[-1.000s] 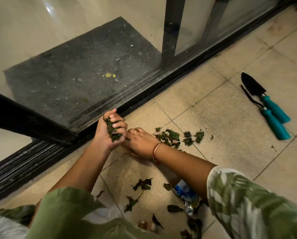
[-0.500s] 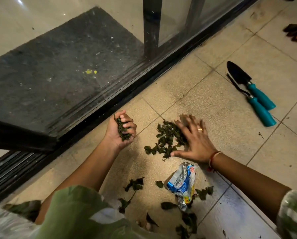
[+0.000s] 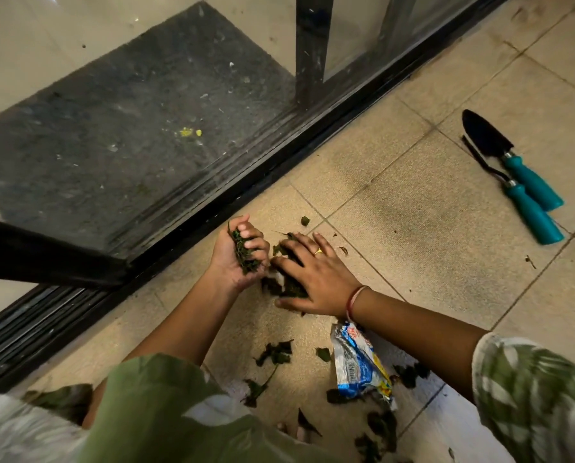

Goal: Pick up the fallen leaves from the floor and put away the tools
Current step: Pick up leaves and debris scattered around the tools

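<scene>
My left hand (image 3: 237, 253) is closed around a bunch of dark green leaves (image 3: 242, 250), palm up, close to the door track. My right hand (image 3: 313, 275) lies flat, fingers spread, over a small pile of leaves (image 3: 288, 285) on the tile, right beside the left hand. More loose leaves (image 3: 274, 354) lie scattered nearer me. Two garden tools with teal handles, a black trowel (image 3: 486, 135) and a narrower tool (image 3: 526, 208), lie side by side on the floor at the right.
A crumpled blue and white wrapper (image 3: 359, 362) lies under my right forearm. The black sliding-door track (image 3: 212, 202) runs diagonally, with a dark doormat (image 3: 129, 135) behind the glass. Beige floor tiles (image 3: 430, 212) stretch between my hands and the tools.
My right hand has swept the leaf pile left, up against my left hand. The left hand has kept its bunch of leaves and stayed in place.
</scene>
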The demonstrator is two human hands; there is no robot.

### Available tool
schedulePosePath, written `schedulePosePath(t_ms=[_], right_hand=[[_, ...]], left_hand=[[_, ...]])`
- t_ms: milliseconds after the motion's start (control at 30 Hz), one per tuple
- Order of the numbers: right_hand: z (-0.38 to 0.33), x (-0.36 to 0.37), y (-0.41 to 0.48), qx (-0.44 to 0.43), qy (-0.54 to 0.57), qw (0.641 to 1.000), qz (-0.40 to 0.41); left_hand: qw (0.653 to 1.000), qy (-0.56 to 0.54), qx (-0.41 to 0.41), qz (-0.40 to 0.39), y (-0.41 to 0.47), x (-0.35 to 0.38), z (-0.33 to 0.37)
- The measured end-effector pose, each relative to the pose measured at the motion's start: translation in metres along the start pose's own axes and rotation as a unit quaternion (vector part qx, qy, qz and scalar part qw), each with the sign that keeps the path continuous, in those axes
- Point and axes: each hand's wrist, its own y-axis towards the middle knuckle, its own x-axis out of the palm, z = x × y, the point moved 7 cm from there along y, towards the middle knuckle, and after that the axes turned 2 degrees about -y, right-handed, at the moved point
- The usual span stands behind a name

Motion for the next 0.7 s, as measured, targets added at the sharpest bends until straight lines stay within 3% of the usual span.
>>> schedulePosePath(t_ms=[100,200,300,367,467,567,700], right_hand=[[-0.002,-0.014,0.002,-0.044,-0.048,0.991,0.115],[0.0,-0.012,0.01,-0.059,-0.048,0.992,0.096],[0.013,-0.024,0.009,-0.016,0.013,0.999,0.043],[0.024,-0.039,-0.006,0.016,0.111,0.993,0.044],[0.01,-0.067,-0.049,-0.049,0.184,0.977,0.094],[-0.023,-0.062,-0.109,-0.142,0.092,0.983,0.077],[-0.048,-0.022,-0.143,-0.258,-0.061,0.963,0.038]], left_hand=[[1.0,0.008,0.007,0.014,0.0,-0.003,-0.001],[0.999,0.015,0.013,0.028,0.001,-0.005,-0.002],[0.999,0.012,0.014,0.034,0.001,-0.008,-0.003],[0.999,0.015,0.011,0.034,0.002,-0.01,-0.005],[0.999,0.03,0.006,0.03,0.003,-0.008,-0.012],[0.999,0.043,-0.016,0.025,0.006,-0.004,-0.029],[0.997,0.057,-0.045,0.021,0.012,0.001,-0.047]])
